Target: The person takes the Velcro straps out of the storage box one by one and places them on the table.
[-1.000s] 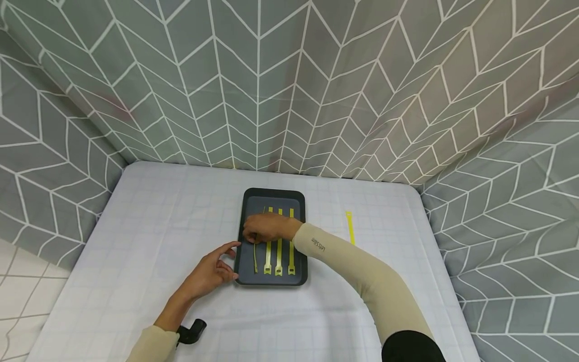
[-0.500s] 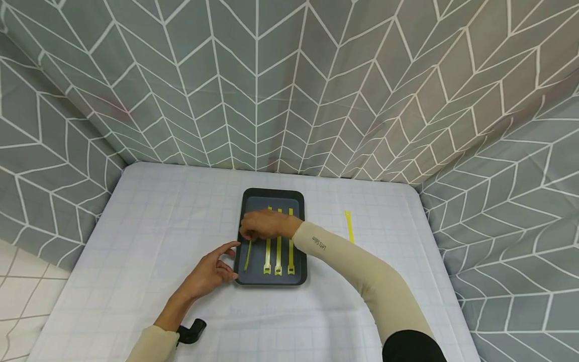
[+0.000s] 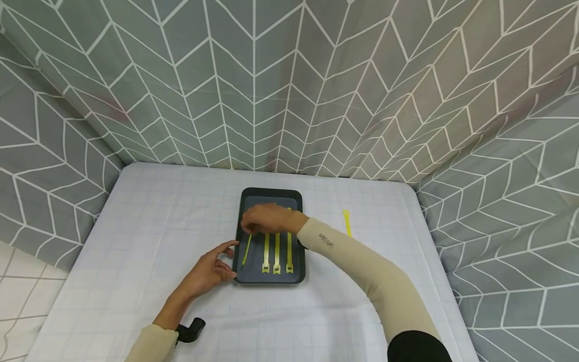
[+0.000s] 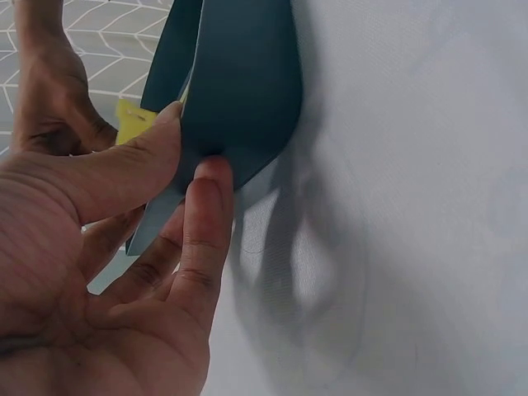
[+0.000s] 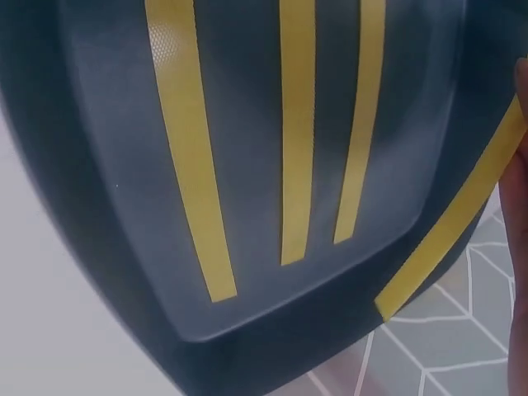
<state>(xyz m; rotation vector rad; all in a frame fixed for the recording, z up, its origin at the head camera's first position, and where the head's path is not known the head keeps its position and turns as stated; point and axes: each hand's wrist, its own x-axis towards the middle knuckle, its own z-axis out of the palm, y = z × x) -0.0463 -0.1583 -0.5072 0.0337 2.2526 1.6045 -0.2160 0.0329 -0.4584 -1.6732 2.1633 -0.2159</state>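
My right hand (image 3: 267, 218) is over the upper left of the dark tray (image 3: 298, 279), pinching a yellow cable strap (image 3: 247, 250) that slants down along the tray's left side. In the right wrist view this strap (image 5: 450, 219) hangs near the tray's side wall, with only part of the fingers visible at the edge. Three more yellow straps (image 3: 277, 254) lie lengthwise inside, partly covered by the hand. My left hand (image 3: 205, 271) touches the tray's left edge with spread fingers; in the left wrist view its fingertips (image 4: 213, 177) rest on the outer wall.
Right of the tray, another yellow strap (image 3: 347, 223) lies on the white tablecloth (image 3: 181, 201). A black wrist mount (image 3: 192, 330) sticks out beside the left sleeve. Grey patterned curtains (image 3: 271, 100) surround the table's back and sides.
My right hand has shifted the pinched strap left, away from the three others, and its lower end now slants outward. The left hand stays at the tray's edge.
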